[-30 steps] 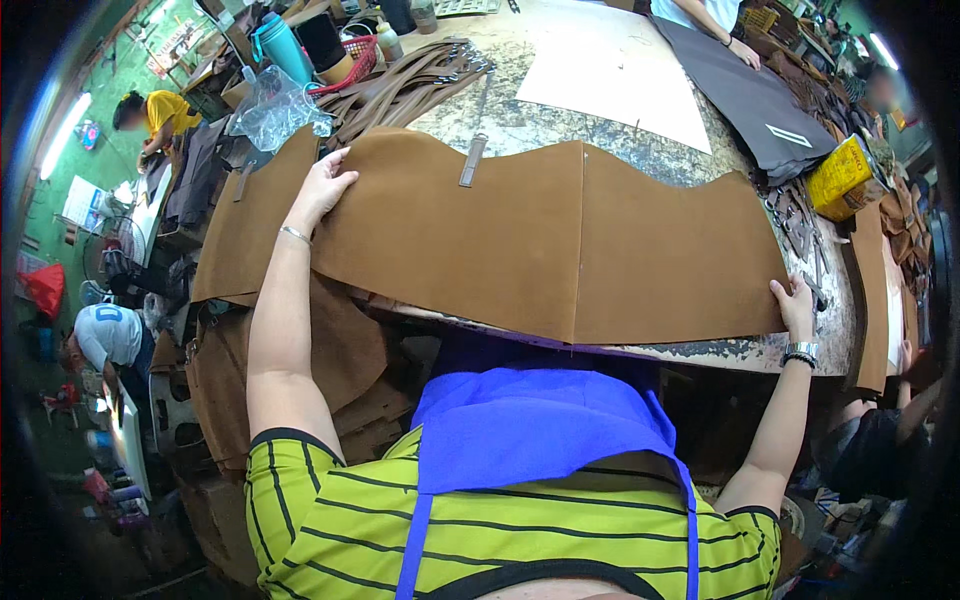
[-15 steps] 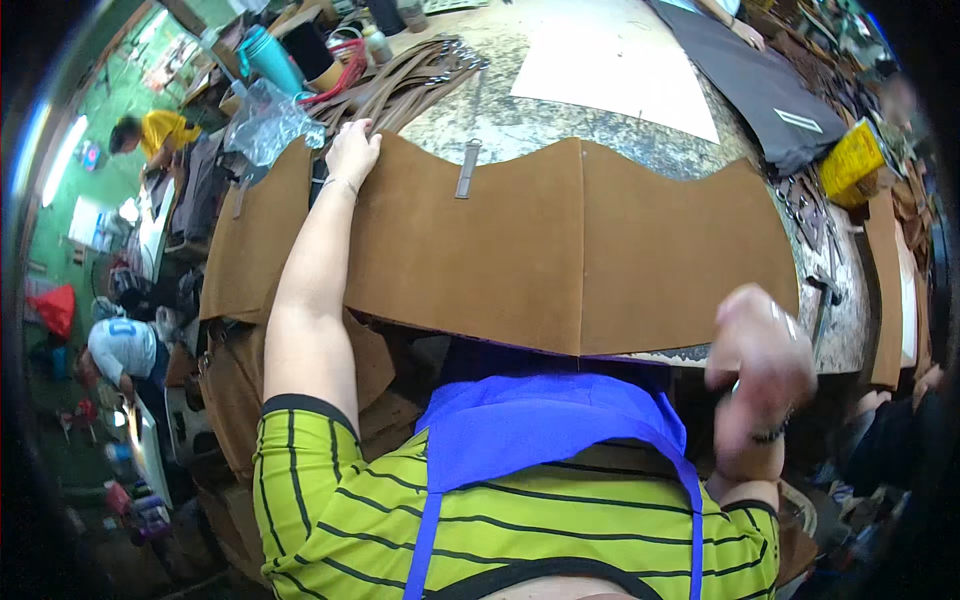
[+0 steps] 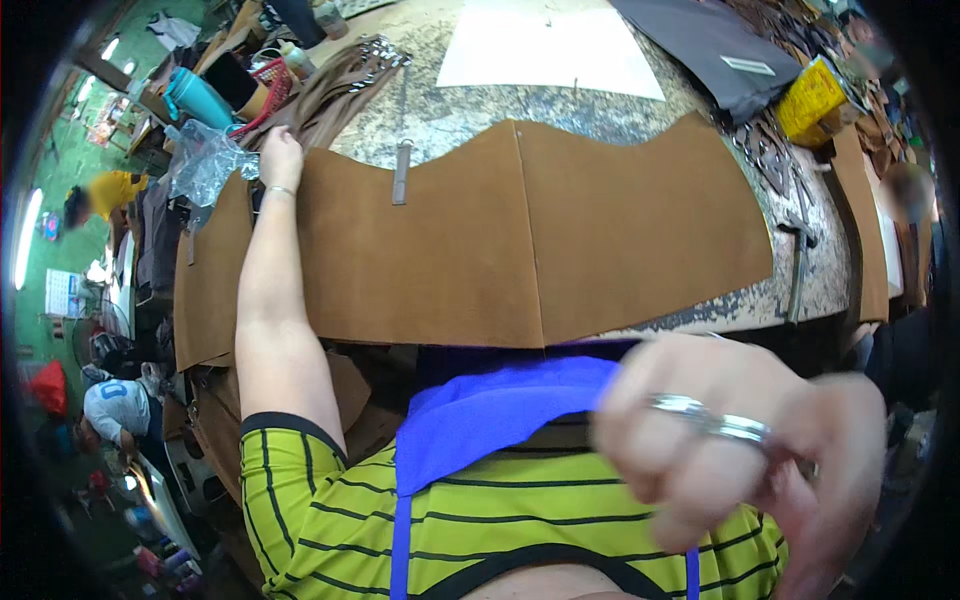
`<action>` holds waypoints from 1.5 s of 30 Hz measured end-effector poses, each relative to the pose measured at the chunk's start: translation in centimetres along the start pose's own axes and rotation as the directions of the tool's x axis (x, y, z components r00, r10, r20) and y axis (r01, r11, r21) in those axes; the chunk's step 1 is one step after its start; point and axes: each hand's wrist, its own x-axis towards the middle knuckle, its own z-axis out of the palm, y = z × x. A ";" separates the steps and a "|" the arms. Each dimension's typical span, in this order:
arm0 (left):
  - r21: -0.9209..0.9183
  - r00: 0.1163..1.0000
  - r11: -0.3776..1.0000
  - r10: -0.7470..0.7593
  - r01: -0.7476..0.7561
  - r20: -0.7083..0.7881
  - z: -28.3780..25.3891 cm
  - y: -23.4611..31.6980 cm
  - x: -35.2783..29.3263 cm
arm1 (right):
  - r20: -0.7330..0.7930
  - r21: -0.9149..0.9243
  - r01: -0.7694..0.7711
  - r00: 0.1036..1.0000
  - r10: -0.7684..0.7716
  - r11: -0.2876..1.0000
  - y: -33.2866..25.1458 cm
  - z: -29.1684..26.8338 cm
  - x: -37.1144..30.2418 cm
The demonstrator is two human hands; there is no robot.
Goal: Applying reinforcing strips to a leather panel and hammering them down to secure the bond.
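Note:
A large brown leather panel with a wavy far edge and a seam down it lies across the table's near side. A small grey strap with a metal ring is fixed at that edge. My left hand reaches over the panel to its far edge, beside the bundle of brown straps. Its fingers look curled, and whatever is under them is hidden. Close to the camera, my right hand is raised in front of my chest, blurred, with two rings. Its fingers are folded in; anything inside is hidden.
Left of the straps are a clear plastic bag, a teal bottle and a red basket. A white sheet, dark grey material, a yellow container and a hammer lie farther right. People work at left.
My right hand has come up from the panel's near right corner toward the camera. The whole view has shifted, so the table's things sit farther left. My left hand stays by the far edge.

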 end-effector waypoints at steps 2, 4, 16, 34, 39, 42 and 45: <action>-0.266 0.999 0.963 -0.053 0.050 -0.005 -0.3 1.3 -0.7 | -0.034 0.077 0.080 0.996 -0.078 0.994 1.8 1.3 -0.3; -0.690 0.987 0.707 -0.073 0.154 0.145 -0.3 7.6 -0.1 | -0.106 0.068 0.170 0.981 -0.163 0.983 6.0 2.5 3.4; -0.858 0.860 -0.071 0.092 0.509 0.502 -9.9 21.1 -20.6 | 0.515 0.227 -0.353 0.835 0.196 0.908 10.2 4.0 2.2; -0.532 0.285 0.315 0.579 0.786 0.764 -13.4 23.5 -29.6 | -0.633 -0.188 -0.876 0.453 0.628 0.444 12.8 -1.6 -9.3; -0.413 0.419 -0.105 0.387 0.905 0.821 -15.0 24.6 -25.7 | -0.449 -0.555 -0.741 0.649 0.614 0.378 11.8 0.0 -10.9; -0.384 0.447 -0.235 0.358 0.893 0.820 -14.8 24.8 -24.7 | -0.431 -0.589 -0.697 0.699 0.571 0.409 12.5 0.4 -12.5; -0.464 0.535 -0.267 0.438 0.845 0.722 -13.7 24.5 -26.0 | -0.380 -0.603 -0.704 0.668 0.640 0.376 11.9 -0.3 -12.2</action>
